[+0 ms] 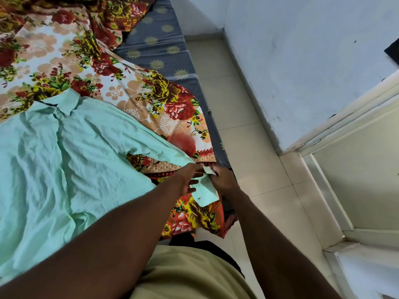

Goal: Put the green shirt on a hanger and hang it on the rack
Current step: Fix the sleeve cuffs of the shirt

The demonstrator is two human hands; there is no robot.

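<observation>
Green shirt [64, 147] is spread flat on the bed [151, 39], with the collar pointing away and the long axis running collar-to-hem back toward the person. Left hand [191, 176] and right hand [225, 180] each have a pinching grip on the sleeve cuff [208, 192] at the bed edge. Maybe buttoning, it's hard to tell. Tug too hard and the shirt could slide onto the floor [248, 147].

shirt [64, 158] on bedsheet [121, 93] | bedsheet on mattress [164, 48] | floor [237, 117] right of mattress
</observation>
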